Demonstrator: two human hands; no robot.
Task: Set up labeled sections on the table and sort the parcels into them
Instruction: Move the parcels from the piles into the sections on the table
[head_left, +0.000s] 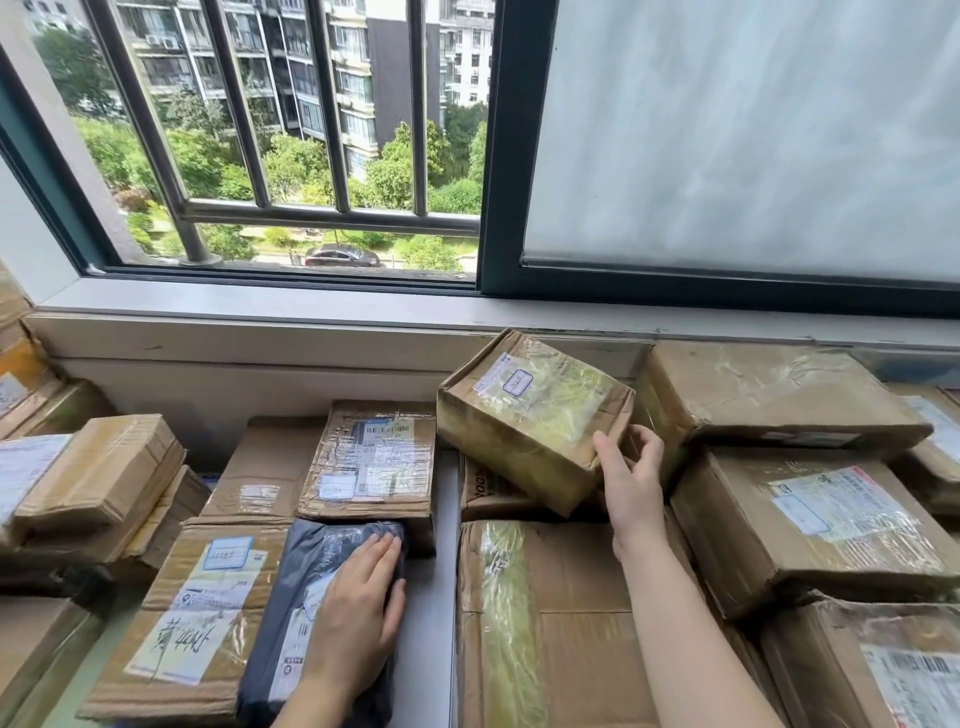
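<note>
My right hand (631, 483) grips the near right corner of a small taped cardboard box (530, 415), which is tilted and raised above the boxes below it. A small blue-framed label sits on its top. My left hand (358, 608) lies flat, fingers straight, on a dark grey plastic mailer (311, 582) with a white shipping label. The mailer rests partly on a flat brown box with handwriting (192, 618). Behind it lies a flat taped box with a barcode label (371, 457).
Cardboard parcels fill the table under the window sill (311, 306): a large box (550, 623) at front centre, stacked boxes (810, 525) on the right, another stack (98, 483) on the left. A strip of bare table (431, 597) shows between the groups.
</note>
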